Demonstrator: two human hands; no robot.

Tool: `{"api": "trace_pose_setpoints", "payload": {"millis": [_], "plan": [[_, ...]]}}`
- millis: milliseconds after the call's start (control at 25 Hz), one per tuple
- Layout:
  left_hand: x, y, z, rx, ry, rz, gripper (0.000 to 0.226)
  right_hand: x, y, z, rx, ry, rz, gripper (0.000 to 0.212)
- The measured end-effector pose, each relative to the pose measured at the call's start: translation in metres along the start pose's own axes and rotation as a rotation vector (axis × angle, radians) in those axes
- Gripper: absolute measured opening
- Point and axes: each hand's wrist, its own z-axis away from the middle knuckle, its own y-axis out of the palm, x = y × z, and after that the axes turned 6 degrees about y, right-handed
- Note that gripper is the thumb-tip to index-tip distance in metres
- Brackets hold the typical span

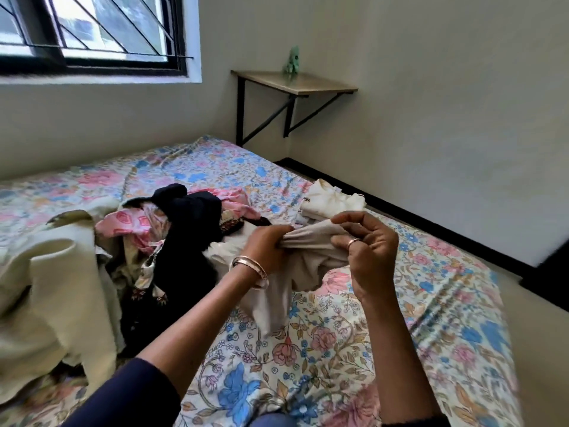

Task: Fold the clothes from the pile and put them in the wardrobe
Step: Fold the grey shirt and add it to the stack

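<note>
I hold a pale beige garment up over the bed. My left hand grips its bunched top edge, and my right hand pinches the same edge a little to the right, so the cloth stretches between them and hangs down to the sheet. To the left lies the pile of clothes: a dark navy piece, a pink printed one and a large cream cloth. Behind my right hand sits a small stack of folded cream clothes.
The bed with the floral sheet fills the lower view. A wall shelf with a small green figure hangs at the back. A barred window is top left. Bare floor runs along the bed's right side.
</note>
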Motion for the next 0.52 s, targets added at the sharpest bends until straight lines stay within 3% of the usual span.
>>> {"api": "trace_pose_setpoints", "payload": {"millis": [40, 120, 240, 320, 400, 480, 520], "plan": [[-0.012, -0.010, -0.004, -0.023, 0.008, 0.016, 0.012, 0.008, -0.006, 0.002, -0.023, -0.029, -0.064, 0.032], [-0.032, -0.033, -0.012, -0.084, -0.074, 0.077, 0.017, 0.012, -0.018, 0.004, -0.062, -0.028, -0.126, 0.024], [-0.068, -0.071, -0.032, -0.406, -0.398, 0.400, 0.035, -0.004, -0.040, 0.022, 0.042, 0.208, 0.009, 0.086], [-0.106, -0.097, -0.054, -0.510, -0.421, 0.514, 0.037, -0.015, -0.042, 0.044, 0.320, 0.362, 0.179, 0.102], [-0.157, -0.115, -0.082, -0.506, -0.368, 0.673, 0.039, -0.013, -0.025, 0.060, 0.517, 0.383, 0.185, 0.081], [-0.200, -0.122, -0.108, -0.474, -0.361, 0.896, 0.032, -0.006, -0.001, 0.057, 0.437, 0.281, 0.079, 0.045], [-0.214, -0.122, -0.118, -0.457, -0.381, 0.987, 0.024, 0.000, 0.002, 0.052, 0.294, 0.217, 0.016, 0.029]]}}
